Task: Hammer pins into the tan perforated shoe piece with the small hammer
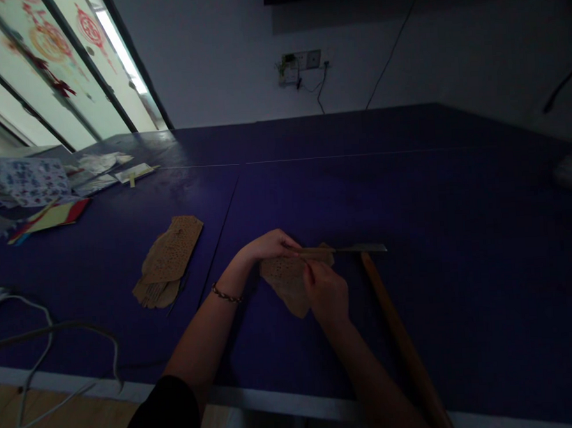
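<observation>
My left hand (273, 245), with a dark bracelet at the wrist, has its fingers closed at the left end of a wooden-handled tool (317, 251). The tool's thin shank and flat metal blade point right, like a palette knife or chisel. Under the handle lies an irregular brown sheet (290, 287), pocked with marks or holes. My right hand (329, 293) is curled just below the handle, its thumb and fingers pinching the sheet's upper part. The exact grip is partly hidden by the fingers. A long wooden rod (400, 326) lies right of my right forearm, its far end beside the blade.
Similar brown pieces (173, 261) lie stacked to the left on the dark blue tabletop (438, 187). Papers and a patterned bag (30, 179) occupy the far left. White and grey cables (50, 328) loop over the near left edge. Sockets (301, 60) are on the wall behind.
</observation>
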Demonstrator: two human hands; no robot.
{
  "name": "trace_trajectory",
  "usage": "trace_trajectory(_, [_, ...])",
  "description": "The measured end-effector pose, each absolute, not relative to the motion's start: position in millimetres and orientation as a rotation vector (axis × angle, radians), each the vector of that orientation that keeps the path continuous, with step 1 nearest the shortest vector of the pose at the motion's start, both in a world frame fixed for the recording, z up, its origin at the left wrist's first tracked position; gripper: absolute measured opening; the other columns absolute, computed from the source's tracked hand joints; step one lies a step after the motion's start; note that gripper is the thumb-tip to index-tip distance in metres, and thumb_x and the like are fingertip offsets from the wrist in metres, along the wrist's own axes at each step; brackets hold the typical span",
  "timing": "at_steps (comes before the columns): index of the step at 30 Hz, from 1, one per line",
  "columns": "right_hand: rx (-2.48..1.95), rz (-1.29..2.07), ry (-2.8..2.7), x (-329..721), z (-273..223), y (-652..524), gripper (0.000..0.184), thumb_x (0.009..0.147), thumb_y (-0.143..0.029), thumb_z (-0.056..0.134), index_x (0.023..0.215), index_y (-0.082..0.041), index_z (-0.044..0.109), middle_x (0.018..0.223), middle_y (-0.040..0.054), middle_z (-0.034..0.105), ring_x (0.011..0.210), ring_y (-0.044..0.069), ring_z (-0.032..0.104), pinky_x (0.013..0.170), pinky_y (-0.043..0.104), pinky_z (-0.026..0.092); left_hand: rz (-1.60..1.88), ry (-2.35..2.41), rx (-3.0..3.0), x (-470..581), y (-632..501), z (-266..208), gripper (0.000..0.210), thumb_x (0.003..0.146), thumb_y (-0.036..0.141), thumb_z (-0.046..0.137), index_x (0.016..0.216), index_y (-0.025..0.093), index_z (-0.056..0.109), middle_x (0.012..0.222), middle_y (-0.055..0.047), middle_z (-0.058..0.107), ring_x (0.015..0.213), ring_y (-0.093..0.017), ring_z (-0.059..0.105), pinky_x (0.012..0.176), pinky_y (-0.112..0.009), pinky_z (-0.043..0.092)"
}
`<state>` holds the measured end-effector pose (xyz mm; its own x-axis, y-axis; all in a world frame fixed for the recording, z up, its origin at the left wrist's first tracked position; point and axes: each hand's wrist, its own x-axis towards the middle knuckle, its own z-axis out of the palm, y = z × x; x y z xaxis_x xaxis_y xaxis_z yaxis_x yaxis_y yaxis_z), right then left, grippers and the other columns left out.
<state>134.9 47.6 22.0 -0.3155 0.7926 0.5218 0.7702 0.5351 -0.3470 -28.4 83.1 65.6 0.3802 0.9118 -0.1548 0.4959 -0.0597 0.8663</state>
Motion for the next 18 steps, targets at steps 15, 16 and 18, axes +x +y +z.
trace_trajectory(15, [-1.002,1.032,-1.332,146.9,33.2,53.7,0.024,0.074,-0.033,0.052,0.088,-0.017,0.062,0.081,0.0063,0.070,0.073,0.019,0.065,0.070,0.033,0.051,0.586,1.226,1.643,-33.3,82.8,70.7,0.022,0.069,0.023,0.060,0.088,0.018,0.069,0.083,0.000,0.069,0.073,-0.012,0.058,0.069,-0.023,0.043])
trace_trajectory(16, [-1.027,1.007,-1.305,147.5,32.8,54.6,0.024,0.075,-0.033,0.051,0.088,-0.016,0.063,0.077,0.0060,0.069,0.068,0.018,0.065,0.068,0.033,0.051,0.588,1.225,1.629,-33.2,82.5,70.9,0.022,0.069,0.023,0.060,0.089,0.018,0.068,0.082,0.000,0.069,0.073,-0.012,0.058,0.069,-0.023,0.043])
trace_trajectory(18, [-1.068,0.927,-1.312,148.9,31.6,55.9,0.024,0.075,-0.033,0.051,0.085,-0.015,0.065,0.074,0.0052,0.069,0.064,0.017,0.063,0.065,0.032,0.051,0.590,1.226,1.610,-32.9,82.4,70.6,0.022,0.069,0.023,0.060,0.088,0.018,0.068,0.082,0.000,0.069,0.072,-0.012,0.058,0.069,-0.024,0.044])
